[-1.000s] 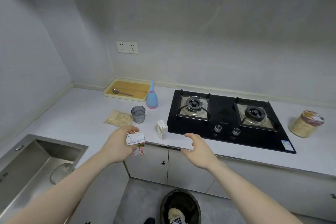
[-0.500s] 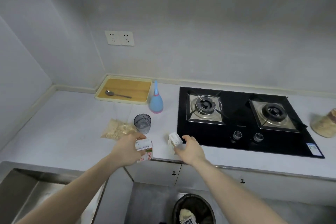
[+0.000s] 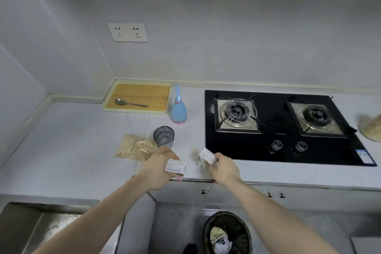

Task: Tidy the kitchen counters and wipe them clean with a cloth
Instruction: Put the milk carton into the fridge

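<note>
You are standing over the open bin (image 3: 226,233) on the floor, probably for the rubbish, your left hand (image 3: 158,168) gripping one small carton (image 3: 175,168) at the worktop's (image 3: 61,130) front edge while your right hand (image 3: 223,168) is closing on a second carton (image 3: 207,156) just beside the hob (image 3: 278,154)

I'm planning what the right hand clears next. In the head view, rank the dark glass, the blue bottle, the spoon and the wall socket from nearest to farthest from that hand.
From the right hand:
1. Dark glass, just up and left of it on the counter.
2. Blue bottle, behind the glass, beside the tray.
3. Spoon, lying in the tray at the back left.
4. Wall socket, up on the wall.
</note>
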{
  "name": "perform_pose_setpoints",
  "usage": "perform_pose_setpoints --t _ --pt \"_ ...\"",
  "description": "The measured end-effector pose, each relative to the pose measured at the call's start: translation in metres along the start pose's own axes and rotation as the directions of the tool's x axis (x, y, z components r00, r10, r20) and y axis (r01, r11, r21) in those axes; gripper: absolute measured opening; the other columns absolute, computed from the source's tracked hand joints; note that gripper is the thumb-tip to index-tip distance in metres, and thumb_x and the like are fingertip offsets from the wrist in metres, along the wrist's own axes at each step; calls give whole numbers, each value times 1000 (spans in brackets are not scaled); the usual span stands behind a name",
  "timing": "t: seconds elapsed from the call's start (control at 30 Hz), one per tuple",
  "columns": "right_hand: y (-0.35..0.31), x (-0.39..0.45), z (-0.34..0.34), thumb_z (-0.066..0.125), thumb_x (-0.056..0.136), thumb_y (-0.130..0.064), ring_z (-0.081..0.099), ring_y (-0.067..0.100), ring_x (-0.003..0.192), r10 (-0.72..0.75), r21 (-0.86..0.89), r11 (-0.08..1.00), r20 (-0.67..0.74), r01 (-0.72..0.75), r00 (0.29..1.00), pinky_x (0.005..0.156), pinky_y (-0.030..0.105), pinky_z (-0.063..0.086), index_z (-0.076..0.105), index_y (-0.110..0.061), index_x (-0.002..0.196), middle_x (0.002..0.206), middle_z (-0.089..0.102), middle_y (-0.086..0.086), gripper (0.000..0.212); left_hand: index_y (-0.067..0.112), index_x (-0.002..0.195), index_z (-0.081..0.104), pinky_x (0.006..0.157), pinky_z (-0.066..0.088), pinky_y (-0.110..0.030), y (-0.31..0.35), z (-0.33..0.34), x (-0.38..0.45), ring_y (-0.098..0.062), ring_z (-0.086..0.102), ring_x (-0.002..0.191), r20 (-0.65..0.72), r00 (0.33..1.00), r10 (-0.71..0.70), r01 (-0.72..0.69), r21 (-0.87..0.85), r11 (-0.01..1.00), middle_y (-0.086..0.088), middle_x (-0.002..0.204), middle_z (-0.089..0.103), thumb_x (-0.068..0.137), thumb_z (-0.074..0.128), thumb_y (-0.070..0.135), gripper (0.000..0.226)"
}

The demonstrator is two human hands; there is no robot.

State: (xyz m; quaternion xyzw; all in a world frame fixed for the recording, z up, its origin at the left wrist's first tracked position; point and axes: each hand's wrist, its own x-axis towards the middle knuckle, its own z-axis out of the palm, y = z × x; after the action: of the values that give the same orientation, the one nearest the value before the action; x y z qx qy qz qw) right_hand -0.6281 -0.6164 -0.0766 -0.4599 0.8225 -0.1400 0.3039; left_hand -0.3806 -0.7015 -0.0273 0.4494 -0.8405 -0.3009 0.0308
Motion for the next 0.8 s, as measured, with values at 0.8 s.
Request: perform_pose_setpoints --t 0.8 --pt "132 -210 -170 69 90 -27 72 4 91 54 416 907 -257 60 965 80 34 61 61 -33 121 115 69 -14 32 42 112 61 109 44 -35 273 53 0 -1 42 133 360 582 729 -652 -330 683 24 142 32 82 81 31 38"
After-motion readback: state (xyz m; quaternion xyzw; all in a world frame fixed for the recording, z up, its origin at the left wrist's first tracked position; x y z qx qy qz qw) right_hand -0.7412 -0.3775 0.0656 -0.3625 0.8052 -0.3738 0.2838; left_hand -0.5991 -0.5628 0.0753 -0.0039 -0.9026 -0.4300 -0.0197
